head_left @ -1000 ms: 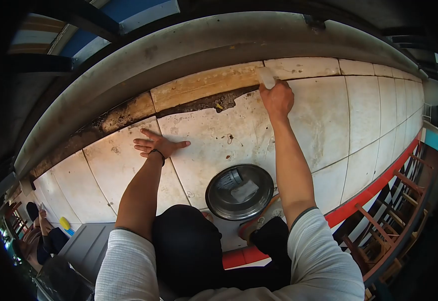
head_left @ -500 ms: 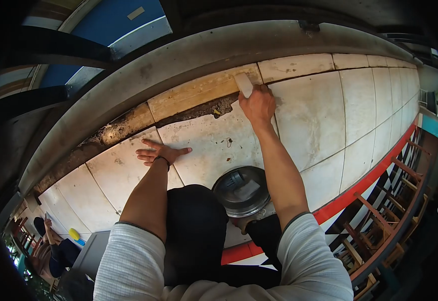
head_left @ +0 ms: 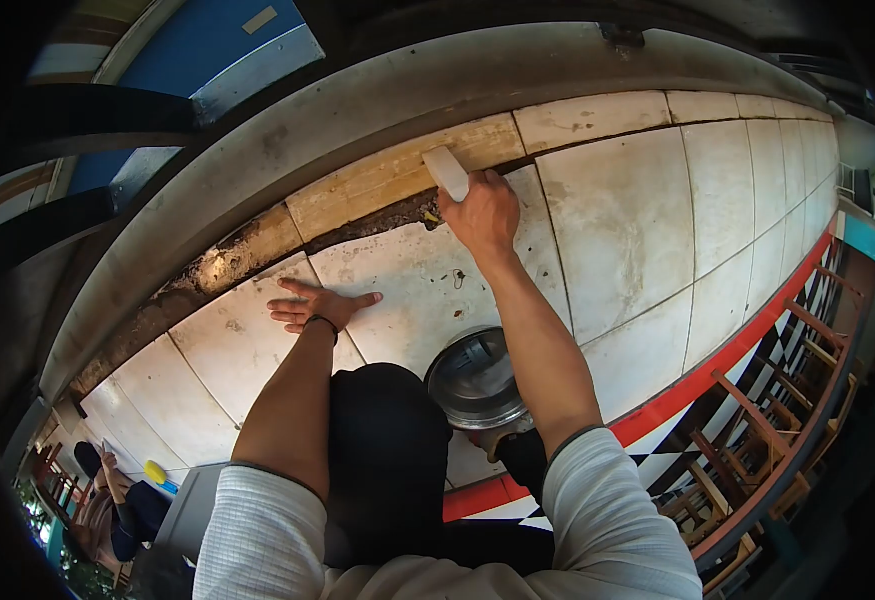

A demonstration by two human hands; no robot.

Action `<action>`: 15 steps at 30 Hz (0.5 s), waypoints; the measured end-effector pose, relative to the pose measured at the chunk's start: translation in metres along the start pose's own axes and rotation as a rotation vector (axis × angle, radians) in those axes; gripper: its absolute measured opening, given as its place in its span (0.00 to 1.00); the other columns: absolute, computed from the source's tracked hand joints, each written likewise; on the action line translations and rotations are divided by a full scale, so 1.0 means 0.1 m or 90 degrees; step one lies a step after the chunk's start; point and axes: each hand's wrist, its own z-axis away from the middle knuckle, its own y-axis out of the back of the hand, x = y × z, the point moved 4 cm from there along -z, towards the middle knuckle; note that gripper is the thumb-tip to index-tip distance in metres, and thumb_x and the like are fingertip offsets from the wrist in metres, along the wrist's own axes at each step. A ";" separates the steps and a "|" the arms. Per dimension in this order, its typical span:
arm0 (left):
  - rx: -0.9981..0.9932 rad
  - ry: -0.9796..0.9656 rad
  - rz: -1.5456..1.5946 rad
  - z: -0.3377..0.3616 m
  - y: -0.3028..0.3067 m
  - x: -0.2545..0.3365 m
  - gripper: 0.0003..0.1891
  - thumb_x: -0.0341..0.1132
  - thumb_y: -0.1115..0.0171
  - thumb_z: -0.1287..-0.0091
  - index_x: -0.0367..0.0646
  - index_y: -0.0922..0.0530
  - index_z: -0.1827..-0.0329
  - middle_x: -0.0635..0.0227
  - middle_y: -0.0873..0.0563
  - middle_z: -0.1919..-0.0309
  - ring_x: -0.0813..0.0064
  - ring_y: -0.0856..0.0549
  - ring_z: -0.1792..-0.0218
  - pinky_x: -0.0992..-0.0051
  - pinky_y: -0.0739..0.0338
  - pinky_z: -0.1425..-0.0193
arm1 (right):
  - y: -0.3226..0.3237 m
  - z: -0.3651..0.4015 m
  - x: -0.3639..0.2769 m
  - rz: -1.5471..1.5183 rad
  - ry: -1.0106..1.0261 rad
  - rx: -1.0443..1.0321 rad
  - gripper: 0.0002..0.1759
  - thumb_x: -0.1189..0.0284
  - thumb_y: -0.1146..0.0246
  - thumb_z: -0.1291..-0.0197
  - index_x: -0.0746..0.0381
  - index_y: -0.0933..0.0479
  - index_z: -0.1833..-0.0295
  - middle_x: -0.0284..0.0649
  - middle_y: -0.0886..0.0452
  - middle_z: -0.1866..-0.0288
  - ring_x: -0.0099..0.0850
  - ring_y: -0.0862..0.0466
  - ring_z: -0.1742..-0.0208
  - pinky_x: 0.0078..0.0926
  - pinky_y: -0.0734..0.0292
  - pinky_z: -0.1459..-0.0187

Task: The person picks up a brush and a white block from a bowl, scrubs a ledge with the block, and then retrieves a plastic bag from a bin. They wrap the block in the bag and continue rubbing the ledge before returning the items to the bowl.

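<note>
The right hand [head_left: 480,214] grips a pale, flat block [head_left: 445,174], possibly a sponge or a scraper, between thumb and curled fingers. The block's far end lies over the yellowish strip tile [head_left: 372,178], and its near end is in the hand, just beside the dark broken gap [head_left: 362,224] that runs along the strip's near edge.

The left hand [head_left: 319,304] holds nothing; it is spread wide, palm down, on the white floor tiles [head_left: 407,275], with the thumb pointing toward the right hand and a dark band [head_left: 325,322] round the wrist. Bits of debris [head_left: 458,278] lie on the tiles between the two forearms.

A round metal bowl [head_left: 469,398] sits near the person's dark-clad knee [head_left: 387,440], partly hidden by the right forearm, with a dark object inside that is too dim to name. Beyond the strip tile runs a grimy raised ledge [head_left: 377,100]. At the far left, a yellow-headed brush [head_left: 156,472] with a blue handle lies near a grey box [head_left: 194,505], and a co-worker [head_left: 137,510] is beside them.
</note>
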 end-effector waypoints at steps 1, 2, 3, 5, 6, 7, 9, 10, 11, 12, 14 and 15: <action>0.000 0.001 -0.003 -0.01 0.00 0.00 0.92 0.68 0.16 0.73 0.44 0.89 0.26 0.31 0.79 0.26 0.38 0.78 0.23 0.41 0.72 0.22 | 0.07 -0.09 0.15 0.021 -0.064 -0.013 0.23 0.59 0.24 0.57 0.68 0.17 0.66 0.50 0.14 0.64 0.47 0.13 0.62 0.41 0.16 0.58; 0.001 -0.008 -0.002 -0.03 0.00 0.00 0.91 0.68 0.16 0.72 0.43 0.89 0.27 0.30 0.80 0.27 0.36 0.79 0.24 0.39 0.71 0.22 | 0.16 -0.21 0.36 0.050 -0.114 -0.018 0.23 0.58 0.24 0.57 0.68 0.17 0.66 0.51 0.14 0.64 0.47 0.13 0.63 0.40 0.16 0.60; 0.001 -0.017 0.001 -0.04 0.00 0.01 0.91 0.67 0.16 0.71 0.42 0.90 0.28 0.28 0.82 0.28 0.34 0.80 0.25 0.37 0.70 0.23 | 0.23 -0.33 0.61 0.081 -0.162 -0.024 0.24 0.57 0.24 0.56 0.69 0.17 0.66 0.52 0.14 0.64 0.47 0.12 0.64 0.40 0.16 0.61; -0.006 -0.017 0.001 -0.02 -0.01 -0.02 0.91 0.68 0.16 0.71 0.41 0.90 0.28 0.28 0.82 0.28 0.34 0.80 0.25 0.37 0.70 0.23 | 0.33 -0.46 0.94 0.124 -0.199 -0.026 0.25 0.55 0.25 0.56 0.68 0.17 0.65 0.53 0.13 0.64 0.47 0.12 0.65 0.40 0.17 0.63; -0.010 -0.011 -0.002 0.01 0.02 -0.01 0.91 0.68 0.16 0.72 0.41 0.89 0.27 0.29 0.80 0.27 0.36 0.79 0.24 0.39 0.71 0.22 | 0.32 -0.44 0.89 0.132 -0.161 0.001 0.24 0.57 0.24 0.56 0.68 0.16 0.65 0.51 0.14 0.65 0.47 0.13 0.66 0.40 0.17 0.63; -0.013 -0.008 -0.004 0.03 0.03 0.01 0.92 0.69 0.16 0.73 0.42 0.89 0.27 0.30 0.79 0.26 0.38 0.79 0.23 0.41 0.72 0.22 | 0.26 -0.37 0.71 0.102 -0.111 0.014 0.21 0.59 0.24 0.57 0.67 0.17 0.67 0.50 0.15 0.66 0.46 0.13 0.65 0.40 0.17 0.63; -0.008 -0.002 -0.005 0.01 0.00 0.01 0.92 0.69 0.16 0.72 0.42 0.89 0.27 0.30 0.79 0.26 0.38 0.79 0.23 0.41 0.73 0.22 | 0.10 -0.12 0.19 0.016 -0.026 -0.014 0.19 0.62 0.24 0.58 0.67 0.18 0.68 0.48 0.17 0.65 0.46 0.14 0.60 0.40 0.16 0.59; -0.004 0.000 -0.009 -0.01 0.00 0.01 0.92 0.68 0.16 0.72 0.42 0.88 0.27 0.30 0.79 0.26 0.38 0.79 0.23 0.41 0.73 0.22 | -0.01 0.03 -0.04 -0.016 0.030 -0.012 0.19 0.62 0.24 0.58 0.67 0.19 0.67 0.49 0.17 0.63 0.45 0.14 0.57 0.38 0.16 0.55; 0.005 0.000 -0.009 -0.01 0.01 0.01 0.92 0.68 0.16 0.72 0.42 0.88 0.26 0.29 0.79 0.26 0.37 0.78 0.23 0.41 0.73 0.22 | -0.04 0.10 -0.17 -0.026 0.045 -0.045 0.20 0.62 0.24 0.57 0.66 0.19 0.66 0.49 0.17 0.60 0.45 0.15 0.54 0.37 0.16 0.53; 0.012 0.001 -0.009 -0.01 0.00 0.01 0.91 0.68 0.16 0.72 0.42 0.88 0.26 0.29 0.79 0.26 0.37 0.78 0.23 0.41 0.72 0.22 | 0.01 0.06 -0.14 -0.025 0.018 -0.049 0.21 0.61 0.24 0.57 0.68 0.18 0.64 0.51 0.16 0.61 0.47 0.14 0.56 0.39 0.16 0.54; 0.024 -0.008 -0.011 0.00 -0.02 0.01 0.91 0.67 0.16 0.71 0.41 0.89 0.27 0.28 0.79 0.27 0.35 0.78 0.24 0.39 0.70 0.22 | 0.09 -0.12 0.18 0.005 -0.056 -0.042 0.23 0.61 0.24 0.56 0.69 0.18 0.63 0.53 0.15 0.63 0.48 0.13 0.59 0.40 0.16 0.56; 0.030 -0.017 -0.010 0.01 -0.01 0.00 0.90 0.67 0.16 0.69 0.40 0.90 0.28 0.26 0.80 0.28 0.32 0.78 0.24 0.37 0.69 0.23 | 0.16 -0.25 0.46 0.032 -0.101 -0.031 0.23 0.60 0.24 0.56 0.69 0.17 0.64 0.52 0.15 0.64 0.47 0.13 0.61 0.40 0.16 0.58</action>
